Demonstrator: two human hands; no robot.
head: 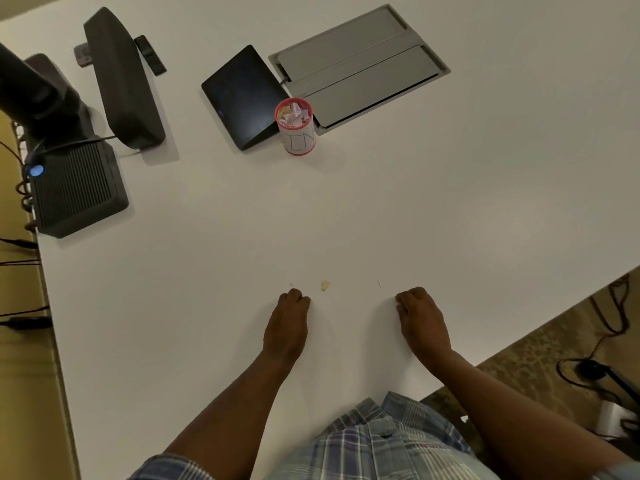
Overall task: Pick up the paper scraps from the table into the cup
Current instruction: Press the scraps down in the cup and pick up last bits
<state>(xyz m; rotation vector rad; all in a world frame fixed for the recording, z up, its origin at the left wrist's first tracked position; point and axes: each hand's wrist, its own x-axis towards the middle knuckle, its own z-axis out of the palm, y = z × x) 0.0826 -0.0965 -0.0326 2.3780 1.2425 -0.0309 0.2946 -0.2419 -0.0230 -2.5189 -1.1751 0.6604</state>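
Observation:
A white cup with a red rim (298,133) stands upright far across the white table (450,209), holding several crumpled paper scraps. A small tan paper scrap (325,285) lies on the table just beyond and between my hands. A tiny pale fleck (291,284) lies left of it and a thin sliver (379,284) to its right. My left hand (287,323) rests on the table with fingers curled under, just below the fleck. My right hand (420,318) rests likewise with curled fingers. Whether either hand holds anything is hidden.
A dark tablet (242,95) lies right behind the cup, next to a grey cable hatch (360,64) set in the table. Black devices (76,192) and a speaker bar (121,77) crowd the far left. The table edge runs diagonally at right, cables on the floor.

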